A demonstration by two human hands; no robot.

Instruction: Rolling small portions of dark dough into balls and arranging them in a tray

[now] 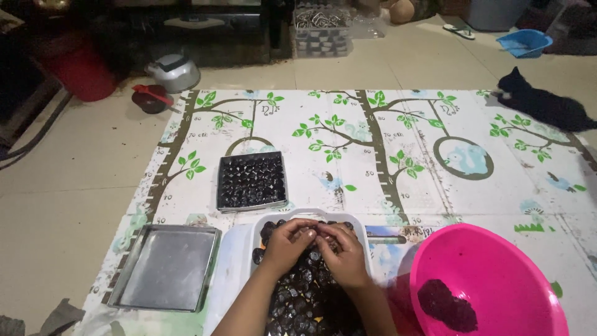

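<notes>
Left hand (284, 244) and right hand (342, 249) meet over white tub (367, 249), fingers curled shut pinching 1 dark fruit (309, 235). Risk: slick piece slips back into tub; elbow nudges pink bowl (497, 261).

both hands (317, 246) pinching dark pieces (305, 298), white tub (311, 213)

Both hands, left hand (285, 244) and right hand (343, 252), cover whatever the fingertips pinch. The white tub (311, 214) and pink bowl (488, 280) run off the bottom edge. The dark pieces (308, 298) are too small to identify.
</notes>
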